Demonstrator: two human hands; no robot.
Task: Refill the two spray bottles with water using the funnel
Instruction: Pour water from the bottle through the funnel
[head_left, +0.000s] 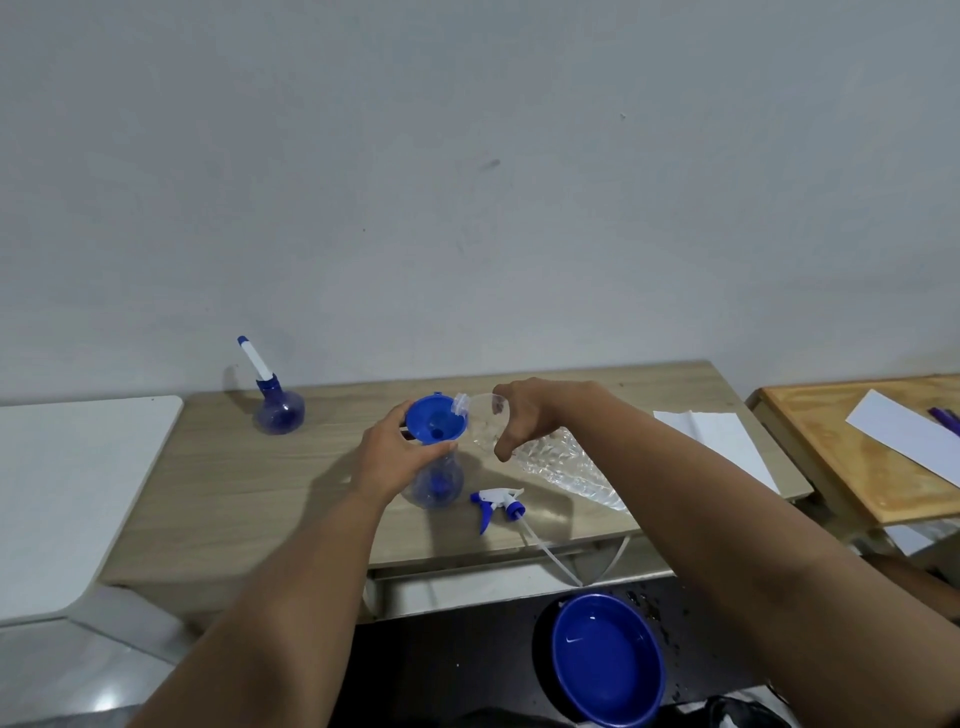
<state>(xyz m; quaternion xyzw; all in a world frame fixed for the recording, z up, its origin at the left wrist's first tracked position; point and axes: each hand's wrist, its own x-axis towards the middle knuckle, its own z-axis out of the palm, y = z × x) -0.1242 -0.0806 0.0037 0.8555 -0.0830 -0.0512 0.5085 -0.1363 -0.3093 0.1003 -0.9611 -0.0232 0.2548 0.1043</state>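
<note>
From the head view, a blue funnel (435, 420) sits upright in the neck of a round-bellied, clear blue spray bottle (435, 483) standing near the middle of the wooden table (249, 493). The left hand (396, 457) grips the bottle's neck just under the funnel, thumb and fingers (402, 418) curled round it and touching the funnel's rim.

The right hand (524, 415) grasps a clear plastic water bottle (540, 457) from above, fingers wrapped over its shoulder. That bottle lies tilted — its long axis runs from lower right up to upper left, its open mouth (461, 404) pointing left and resting at the right edge of the funnel's bowl, its base out toward the table's front right.

Just in front of the spray bottle lies its trigger sprayer head (498, 503), white and blue, on its side, with the dip tube (550, 553) running out to the lower right past the table's front edge.

The second spray bottle (278, 408) stands well apart at the table's back left, near the wall (467, 182), blue cap on and a white nozzle leaning up and to the left.

Below the table's front edge, a blue bowl (605, 660) holds water on a dark surface speckled with droplets. A white sheet (717, 441) lies at the table's right end — beyond it, a second wooden table (857, 467) with paper.
</note>
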